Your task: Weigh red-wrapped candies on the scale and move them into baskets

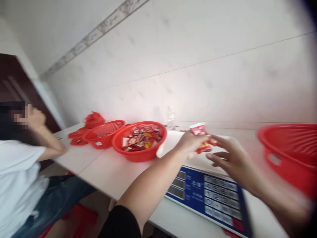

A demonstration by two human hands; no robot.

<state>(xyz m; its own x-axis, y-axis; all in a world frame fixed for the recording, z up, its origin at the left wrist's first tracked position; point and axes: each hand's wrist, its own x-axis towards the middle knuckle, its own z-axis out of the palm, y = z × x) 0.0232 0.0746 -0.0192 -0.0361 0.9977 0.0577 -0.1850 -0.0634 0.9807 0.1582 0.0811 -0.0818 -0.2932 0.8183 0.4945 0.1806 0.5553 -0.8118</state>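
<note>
My left hand [189, 142] reaches out over the white scale pan, closed around a few small wrapped packets [203, 146] in red, pink and yellow. Just right of them is my right hand [229, 153], its fingers apart and curved toward the packets; whether a fingertip touches them I cannot tell. Beneath both hands lies the white pan [170, 141] of a digital scale. Its blue panel [196, 195] with displays and a keypad faces me. To the left of the scale, a red plastic basket [135, 157] holds many similar packets [143, 138].
Another red basket [104, 142] and a heap of red netting or bags [92, 122] are farther left. A large red basket [287, 162] stands at the right. Near the wall is a clear bottle [171, 119]. A seated person in a white shirt [19, 172] is at the left.
</note>
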